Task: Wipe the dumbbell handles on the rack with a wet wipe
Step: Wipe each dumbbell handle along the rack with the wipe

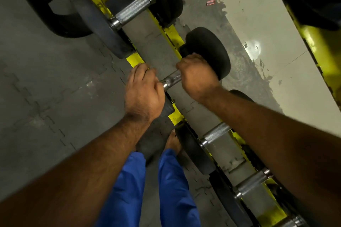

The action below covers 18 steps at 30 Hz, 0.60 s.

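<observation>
- Bare forearms reach down over blue trousers (147, 190).
- Left hand (143, 91) curls over the near end of a dumbbell handle (171, 79); right hand (197, 77) wraps its far end. No wipe shows.
- Dumbbell lies on the yellow rack (135, 59): likely heavy, rigid, knurled steel, grippy.
- No containers visible.

Dark grey floor (48, 86) of interlocking mats fills the left half of the frame, their jigsaw seams visible. A pale, glossy strip of floor (262, 29) runs diagonally through the upper right, scuffed and blotched with dark patches, and carries a bright reflection of a light (253, 48). A small red scrap (210, 2) lies near the top centre.
</observation>
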Available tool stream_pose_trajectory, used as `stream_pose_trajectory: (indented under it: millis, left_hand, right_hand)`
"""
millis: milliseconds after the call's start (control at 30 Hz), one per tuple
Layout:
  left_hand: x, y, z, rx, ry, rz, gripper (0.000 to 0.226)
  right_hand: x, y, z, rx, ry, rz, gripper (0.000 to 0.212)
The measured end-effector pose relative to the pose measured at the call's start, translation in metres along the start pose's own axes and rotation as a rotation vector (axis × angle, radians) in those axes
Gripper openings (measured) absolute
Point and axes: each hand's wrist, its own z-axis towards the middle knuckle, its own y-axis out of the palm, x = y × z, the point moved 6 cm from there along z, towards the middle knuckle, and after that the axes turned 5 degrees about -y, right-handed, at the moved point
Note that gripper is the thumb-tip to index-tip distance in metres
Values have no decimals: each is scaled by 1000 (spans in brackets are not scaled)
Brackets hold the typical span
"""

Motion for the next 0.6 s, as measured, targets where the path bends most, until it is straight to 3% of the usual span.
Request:
stream_pose_trajectory:
  millis: [167,300,400,467,600]
  left_hand:
    - [0,1,1,-8,3,2,37]
    - [-2,2,1,-11,-9,0,37]
    - [-1,1,2,-22,-7,11,41]
    - [0,0,2,-27,-5,17,43]
    - [1,-1,1,-10,-1,0,46]
  right_hand:
    - [-30,7,-25,131,-261,132,40]
    - [1,7,-26,220,-28,65,49]
    - [-44,28,-34,203,-179,92,44]
    - [-39,30,-39,221,-256,77,43]
    - [3,22,-38,380,1,95,45]
